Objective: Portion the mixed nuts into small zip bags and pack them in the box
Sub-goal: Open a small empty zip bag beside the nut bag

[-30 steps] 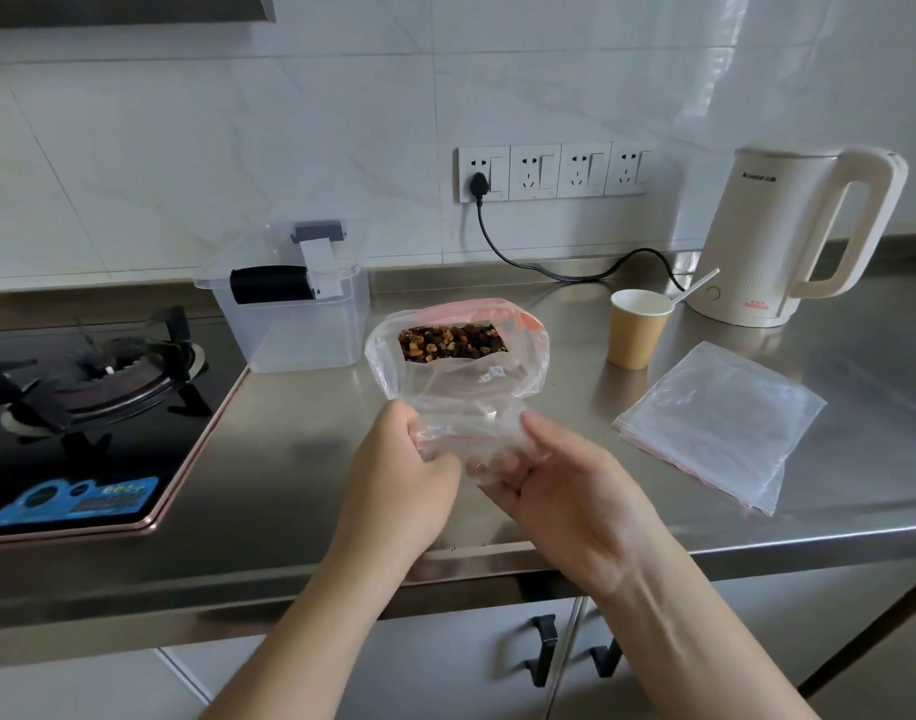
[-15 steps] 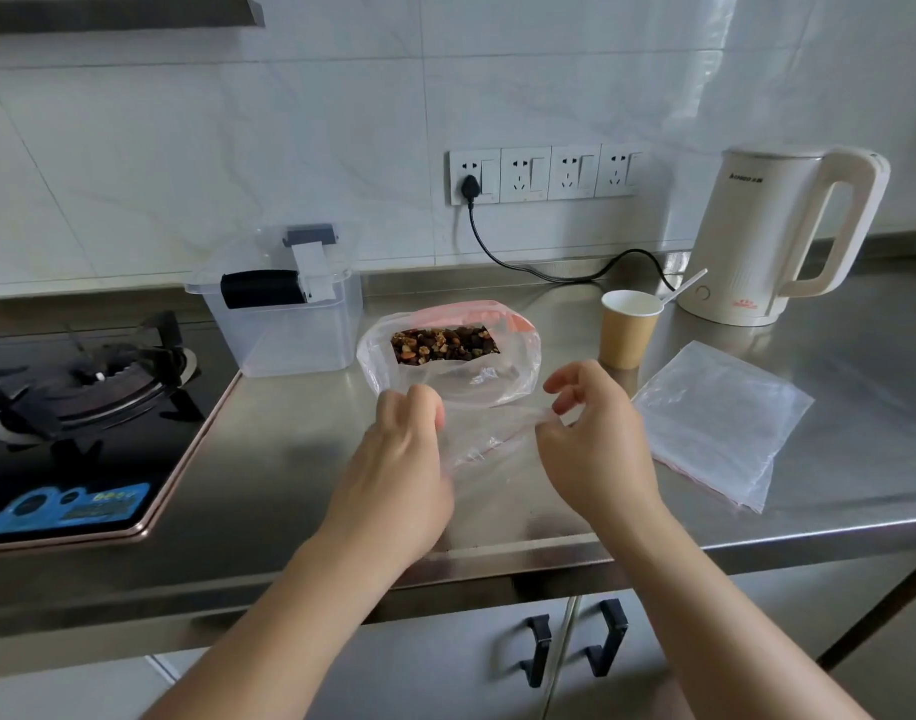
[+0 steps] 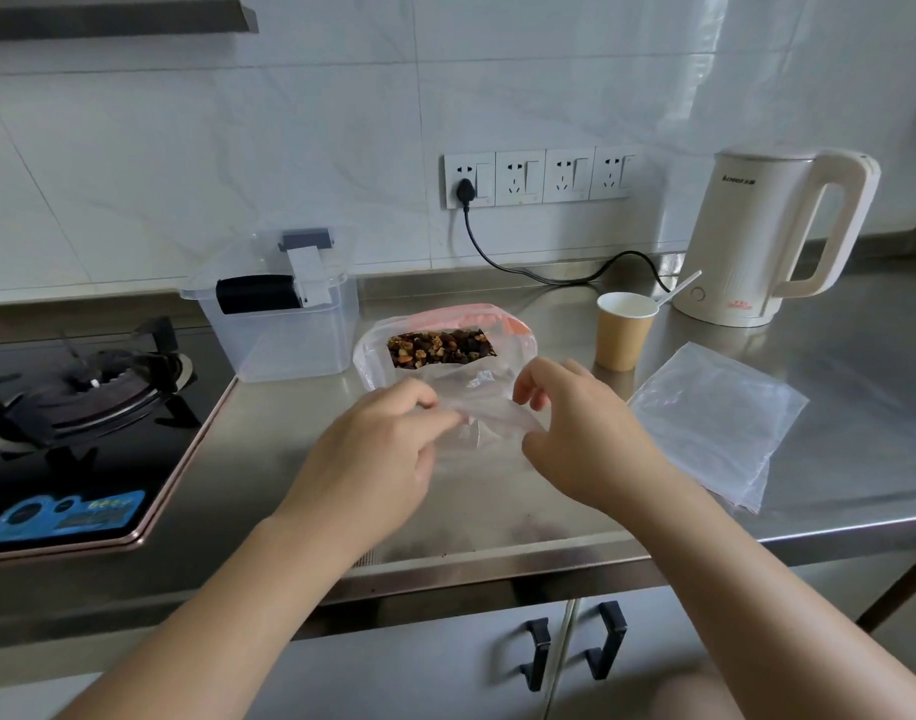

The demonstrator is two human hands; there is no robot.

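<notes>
A large clear bag of mixed nuts (image 3: 440, 347) with a pink zip strip stands open on the steel counter. Just in front of it, a small clear zip bag (image 3: 484, 415) is stretched between my hands. My left hand (image 3: 377, 449) pinches its left edge and my right hand (image 3: 585, 433) pinches its right edge, both just above the counter. A clear plastic box (image 3: 279, 324) with a loose lid and a dark roll inside sits to the left of the nuts. A stack of empty zip bags (image 3: 715, 418) lies flat to the right.
A paper cup (image 3: 624, 330) with a white spoon stands behind the right hand, with a cream electric kettle (image 3: 767, 236) beyond it and its cord running to the wall sockets. A gas hob (image 3: 76, 407) fills the left. The counter's front edge (image 3: 497, 563) is close below my wrists.
My hands were bunched together around the small bag at its lower part. They have moved apart to its side edges and now hold it stretched out lower, over the counter.
</notes>
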